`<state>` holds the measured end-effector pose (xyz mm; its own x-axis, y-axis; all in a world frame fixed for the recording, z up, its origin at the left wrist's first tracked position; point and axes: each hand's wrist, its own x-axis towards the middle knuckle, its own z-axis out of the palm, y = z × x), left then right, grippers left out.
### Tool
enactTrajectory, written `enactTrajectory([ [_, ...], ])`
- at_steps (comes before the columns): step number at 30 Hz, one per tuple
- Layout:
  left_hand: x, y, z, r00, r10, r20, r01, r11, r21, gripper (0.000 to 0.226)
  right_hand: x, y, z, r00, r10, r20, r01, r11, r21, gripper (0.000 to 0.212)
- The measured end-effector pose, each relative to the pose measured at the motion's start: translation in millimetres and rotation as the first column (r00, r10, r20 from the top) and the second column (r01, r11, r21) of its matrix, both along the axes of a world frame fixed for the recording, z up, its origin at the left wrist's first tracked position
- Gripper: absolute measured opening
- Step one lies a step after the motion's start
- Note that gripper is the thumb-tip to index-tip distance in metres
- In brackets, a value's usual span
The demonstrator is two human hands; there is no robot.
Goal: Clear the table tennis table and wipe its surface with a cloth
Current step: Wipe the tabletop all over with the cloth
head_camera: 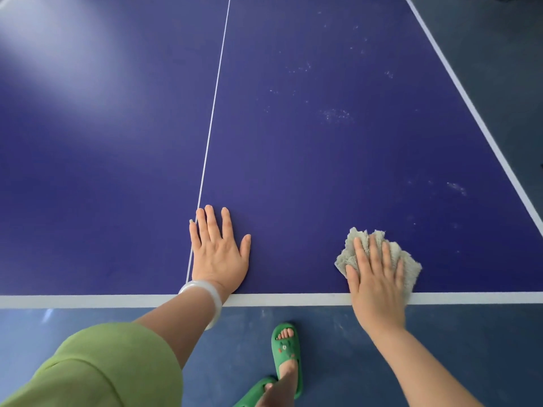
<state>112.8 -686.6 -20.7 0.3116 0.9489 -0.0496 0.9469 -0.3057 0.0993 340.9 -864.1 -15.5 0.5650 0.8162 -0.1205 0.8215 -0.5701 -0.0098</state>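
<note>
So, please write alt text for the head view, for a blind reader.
The right hand presses a grey cloth on a blue table tennis table near its edge; the left hand rests flat beside the centre line.

A green slipper (284,352) stands on a blue floor (470,333), which looks faintly scuffed.

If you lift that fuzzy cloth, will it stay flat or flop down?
Probably flop: the cloth is already bunched into soft folds under the flat right hand. It likely weighs little, since it looks thin with fluffy edges. Pushed, it should slide easily, because the table looks smooth and shiny.
</note>
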Motion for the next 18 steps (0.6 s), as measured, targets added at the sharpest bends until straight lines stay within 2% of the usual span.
enactTrajectory([
  [8, 7, 3, 15, 1.000, 0.019, -0.021, -0.021, 0.995, -0.098, 0.074, 0, 2, 4, 1.000, 0.009, -0.012, -0.009, 1.000, 0.005, 0.065],
  [10, 27, -1, 20, 0.997, -0.061, 0.038, 0.065, 0.993, -0.099, 0.069, -3, 2, 4, 1.000, 0.016, -0.020, -0.016, 1.000, 0.002, 0.065],
  [13, 84, -23, 23, 0.949, -0.284, 0.137, 0.292, 0.955, -0.046, 0.064, -5, 4, 7, 1.000, 0.023, -0.017, -0.023, 1.000, 0.015, 0.063],
  [15, 130, -36, 22, 0.932, -0.311, 0.188, 0.327, 0.943, -0.061, 0.063, 2, 1, 9, 0.996, 0.084, -0.016, -0.083, 0.996, 0.027, 0.060],
  [18, 177, -49, 16, 0.950, -0.254, 0.181, 0.278, 0.953, -0.121, 0.065, 32, -22, 4, 0.951, 0.307, -0.042, -0.306, 0.951, 0.037, 0.056],
])
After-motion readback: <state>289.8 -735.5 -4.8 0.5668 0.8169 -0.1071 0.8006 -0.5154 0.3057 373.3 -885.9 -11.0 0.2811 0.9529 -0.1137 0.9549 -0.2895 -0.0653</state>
